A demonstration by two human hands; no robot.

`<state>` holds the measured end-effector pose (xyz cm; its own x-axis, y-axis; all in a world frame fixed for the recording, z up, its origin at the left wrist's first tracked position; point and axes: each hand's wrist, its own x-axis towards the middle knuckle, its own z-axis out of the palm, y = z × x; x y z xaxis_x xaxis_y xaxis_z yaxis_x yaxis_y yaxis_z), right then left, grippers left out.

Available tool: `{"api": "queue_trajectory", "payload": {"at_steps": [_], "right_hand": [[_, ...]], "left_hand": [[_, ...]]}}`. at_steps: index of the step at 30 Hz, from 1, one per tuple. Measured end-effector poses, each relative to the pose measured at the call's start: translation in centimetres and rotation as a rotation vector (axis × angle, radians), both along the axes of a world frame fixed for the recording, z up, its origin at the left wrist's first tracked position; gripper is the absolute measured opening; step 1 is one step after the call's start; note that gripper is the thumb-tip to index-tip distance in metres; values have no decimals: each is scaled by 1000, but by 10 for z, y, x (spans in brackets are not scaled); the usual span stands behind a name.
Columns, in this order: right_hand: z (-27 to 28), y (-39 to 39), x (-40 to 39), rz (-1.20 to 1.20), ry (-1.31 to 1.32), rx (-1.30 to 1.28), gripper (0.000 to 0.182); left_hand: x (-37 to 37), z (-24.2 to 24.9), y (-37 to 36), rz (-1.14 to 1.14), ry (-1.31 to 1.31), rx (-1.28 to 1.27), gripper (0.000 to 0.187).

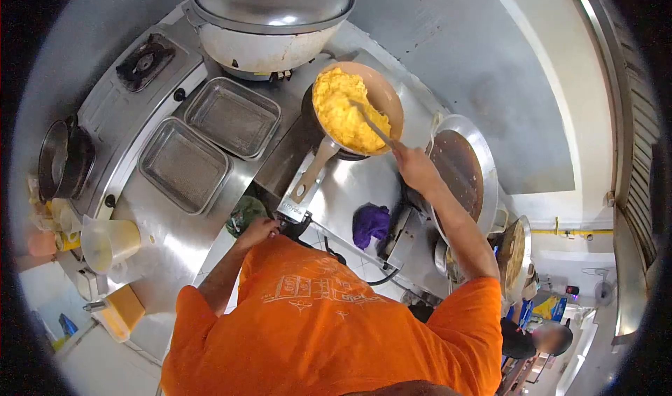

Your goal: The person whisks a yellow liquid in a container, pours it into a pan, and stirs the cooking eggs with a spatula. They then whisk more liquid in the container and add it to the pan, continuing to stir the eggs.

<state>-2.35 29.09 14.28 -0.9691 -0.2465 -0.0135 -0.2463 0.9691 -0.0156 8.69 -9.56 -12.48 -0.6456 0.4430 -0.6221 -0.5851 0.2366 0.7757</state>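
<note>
Scrambled eggs (341, 116), bright yellow, fill most of a round frying pan (385, 95) with a tan inside. The pan stands on a gas stove (294, 208), its long handle (316, 169) pointing toward my body. My right hand (418, 168) is closed around the handle of a spatula (372, 124), whose far end is in the eggs. At the front of the stove, my left hand (259, 233) has its fingers closed at the control knob (283, 222); the fingertips are partly hidden.
A large lidded rice cooker (269, 46) stands behind. Two metal trays (233, 116) lie on the left counter, near a plastic measuring jug (110, 243). A wide pan of brown liquid (455, 165) and a purple cloth (371, 226) are on the right. Another person (521, 340) is farther back.
</note>
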Motion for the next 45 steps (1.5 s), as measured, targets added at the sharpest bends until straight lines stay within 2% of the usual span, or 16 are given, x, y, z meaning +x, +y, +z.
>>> {"api": "queue_trajectory", "payload": {"at_steps": [2, 5, 8, 11, 13, 17, 19, 22, 25, 30, 35, 37, 40, 41, 44, 45], "right_hand": [[36, -24, 28, -90, -76, 255, 29], [92, -60, 50, -69, -128, 487, 35], [61, -66, 61, 12, -134, 589, 40], [30, -68, 20, -92, -210, 581, 30], [9, -40, -8, -39, 8, 601, 22], [77, -41, -15, -282, -94, 483, 26], [120, -42, 3, -299, -114, 275, 28], [141, -39, 18, -158, -287, 219, 27], [87, -46, 29, -134, -235, 145, 26], [15, -58, 5, -278, -147, 140, 26], [62, -44, -13, -293, -69, -61, 27], [86, -60, -4, -258, -36, -21, 28], [61, -92, -5, -330, 27, 168, 29], [22, -66, -12, -278, -20, 372, 28], [-3, -69, -15, -173, -136, 512, 26], [24, -67, -16, -70, -86, 318, 25]], "left_hand": [[3, -4, 1, -61, 8, -10, 40], [5, -20, 5, -136, 71, 6, 39], [3, -17, 11, -94, 46, 22, 33], [2, -22, 13, 26, -86, 104, 29], [3, -19, 16, 38, -82, 120, 27], [4, -5, 19, -42, 204, -94, 28], [1, 21, 16, -46, 334, -210, 29], [7, 5, 17, 42, 357, -127, 28], [7, -4, 17, -6, 384, -148, 28], [10, -16, 19, -16, 422, -162, 31], [14, -31, 20, 0, 507, -176, 35], [8, 8, 12, -24, 420, -168, 34], [10, 13, 12, -85, 575, -336, 31], [7, 29, 10, -66, 537, -341, 32], [2, 20, 12, -159, 499, -405, 35], [0, 18, 10, -178, 491, -374, 36]]}}
